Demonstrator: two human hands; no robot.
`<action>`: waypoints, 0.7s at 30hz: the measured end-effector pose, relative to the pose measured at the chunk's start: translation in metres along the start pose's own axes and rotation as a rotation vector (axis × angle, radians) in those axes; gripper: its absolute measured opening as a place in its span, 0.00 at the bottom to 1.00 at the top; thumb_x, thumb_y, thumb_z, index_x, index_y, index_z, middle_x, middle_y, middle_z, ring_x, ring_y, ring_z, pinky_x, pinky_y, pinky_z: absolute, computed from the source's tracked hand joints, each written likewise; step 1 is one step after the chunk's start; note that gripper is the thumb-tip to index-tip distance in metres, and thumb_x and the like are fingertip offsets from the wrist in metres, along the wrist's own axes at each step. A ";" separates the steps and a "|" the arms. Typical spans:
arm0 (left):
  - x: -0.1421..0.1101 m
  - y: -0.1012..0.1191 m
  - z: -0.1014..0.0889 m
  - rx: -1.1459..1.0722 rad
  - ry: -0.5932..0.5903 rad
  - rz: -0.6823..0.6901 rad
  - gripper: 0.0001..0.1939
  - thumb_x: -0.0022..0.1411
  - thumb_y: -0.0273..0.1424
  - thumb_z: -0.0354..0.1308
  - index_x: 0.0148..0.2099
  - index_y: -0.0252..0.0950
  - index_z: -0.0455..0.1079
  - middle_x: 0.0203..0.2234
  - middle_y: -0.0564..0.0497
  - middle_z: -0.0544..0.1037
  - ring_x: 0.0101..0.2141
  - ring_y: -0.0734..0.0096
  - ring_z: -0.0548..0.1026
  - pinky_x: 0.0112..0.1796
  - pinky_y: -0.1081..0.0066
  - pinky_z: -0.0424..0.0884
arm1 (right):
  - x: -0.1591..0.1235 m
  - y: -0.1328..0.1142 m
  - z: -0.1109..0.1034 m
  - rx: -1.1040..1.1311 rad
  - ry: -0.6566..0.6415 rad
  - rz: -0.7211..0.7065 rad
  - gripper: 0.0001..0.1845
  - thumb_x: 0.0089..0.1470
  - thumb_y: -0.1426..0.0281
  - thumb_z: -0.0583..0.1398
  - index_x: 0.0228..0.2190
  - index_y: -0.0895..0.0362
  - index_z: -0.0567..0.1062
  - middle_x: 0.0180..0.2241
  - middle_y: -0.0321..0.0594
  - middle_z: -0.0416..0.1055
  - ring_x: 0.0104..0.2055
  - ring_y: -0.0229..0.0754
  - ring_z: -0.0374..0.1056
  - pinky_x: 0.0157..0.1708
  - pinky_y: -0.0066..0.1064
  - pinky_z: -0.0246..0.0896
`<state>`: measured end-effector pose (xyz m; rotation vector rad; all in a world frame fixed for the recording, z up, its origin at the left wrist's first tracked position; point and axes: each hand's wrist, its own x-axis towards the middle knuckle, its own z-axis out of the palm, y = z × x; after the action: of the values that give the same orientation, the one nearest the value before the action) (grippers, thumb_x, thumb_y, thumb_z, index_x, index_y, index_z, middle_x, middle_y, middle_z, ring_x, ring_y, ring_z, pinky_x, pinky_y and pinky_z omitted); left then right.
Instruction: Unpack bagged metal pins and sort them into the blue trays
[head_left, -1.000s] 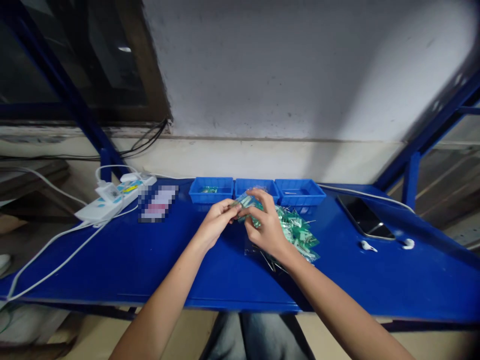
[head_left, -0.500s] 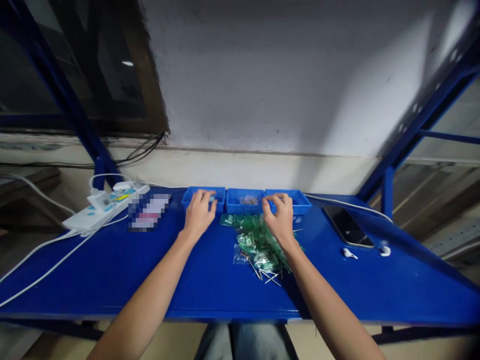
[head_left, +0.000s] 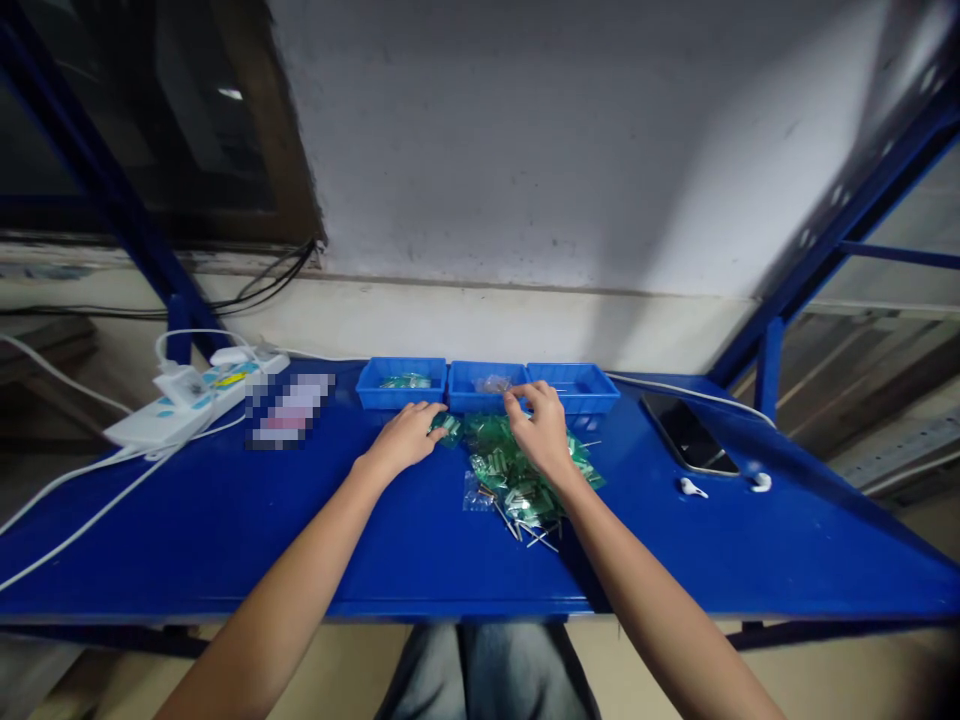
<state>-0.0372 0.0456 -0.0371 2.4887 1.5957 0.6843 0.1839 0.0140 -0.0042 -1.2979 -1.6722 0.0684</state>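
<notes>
A pile of small green components in clear bags (head_left: 517, 470) lies on the blue table (head_left: 225, 520) in front of three blue trays. My left hand (head_left: 405, 437) rests at the pile's left edge, fingers curled onto a green packet (head_left: 448, 427). My right hand (head_left: 538, 428) sits on the top of the pile with fingers bent and pinched together; what is in them is too small to make out. The left tray (head_left: 401, 384) holds green parts, the middle tray (head_left: 486, 385) holds a clear bag, the right tray (head_left: 574, 385) holds thin pins.
A white power strip (head_left: 196, 395) with cables lies at the left, a blurred flat item (head_left: 286, 410) beside it. A dark phone (head_left: 686, 433) and two white earbuds (head_left: 694, 488) lie at the right. Loose metal pins (head_left: 529, 530) lie near the pile. Blue frame posts stand at both sides.
Both hands came back from the trays toward me and down onto the pile. A second ago they held a bag together above it.
</notes>
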 end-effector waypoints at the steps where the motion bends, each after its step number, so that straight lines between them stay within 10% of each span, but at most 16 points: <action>1: 0.000 -0.001 0.000 -0.023 0.001 -0.033 0.18 0.56 0.33 0.57 0.50 0.42 0.66 0.42 0.44 0.74 0.44 0.57 0.71 0.41 0.63 0.67 | -0.001 -0.001 0.001 0.005 -0.011 0.005 0.10 0.55 0.68 0.54 0.28 0.56 0.74 0.31 0.41 0.68 0.38 0.45 0.62 0.41 0.36 0.56; 6: 0.005 0.001 -0.005 -0.263 0.004 -0.223 0.23 0.50 0.29 0.61 0.51 0.41 0.65 0.35 0.48 0.75 0.35 0.62 0.74 0.35 0.67 0.68 | -0.006 -0.009 0.006 0.030 -0.065 -0.001 0.10 0.55 0.67 0.54 0.28 0.56 0.74 0.31 0.42 0.69 0.37 0.44 0.63 0.40 0.34 0.56; 9: 0.006 0.015 -0.013 -0.425 0.206 -0.225 0.25 0.51 0.27 0.60 0.53 0.37 0.62 0.35 0.48 0.75 0.34 0.66 0.74 0.35 0.68 0.68 | -0.008 -0.018 0.006 0.096 -0.132 -0.004 0.12 0.55 0.65 0.53 0.28 0.56 0.74 0.28 0.40 0.70 0.33 0.42 0.64 0.35 0.32 0.56; 14: -0.003 0.054 -0.022 -0.407 0.493 0.087 0.15 0.55 0.23 0.56 0.45 0.37 0.68 0.37 0.48 0.76 0.38 0.67 0.73 0.40 0.65 0.68 | -0.010 -0.033 0.006 0.469 -0.338 0.264 0.22 0.56 0.53 0.50 0.26 0.57 0.73 0.21 0.35 0.68 0.24 0.37 0.62 0.26 0.28 0.53; 21: -0.008 0.068 -0.017 -0.329 0.437 0.443 0.17 0.53 0.15 0.51 0.38 0.40 0.74 0.42 0.50 0.76 0.43 0.65 0.70 0.44 0.58 0.67 | -0.008 -0.032 0.013 1.019 -0.272 0.624 0.15 0.41 0.60 0.64 0.19 0.58 0.69 0.18 0.31 0.62 0.22 0.34 0.61 0.22 0.26 0.51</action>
<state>0.0094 0.0058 -0.0021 2.5607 0.9003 1.4966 0.1518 0.0009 0.0018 -0.9449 -1.0739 1.3292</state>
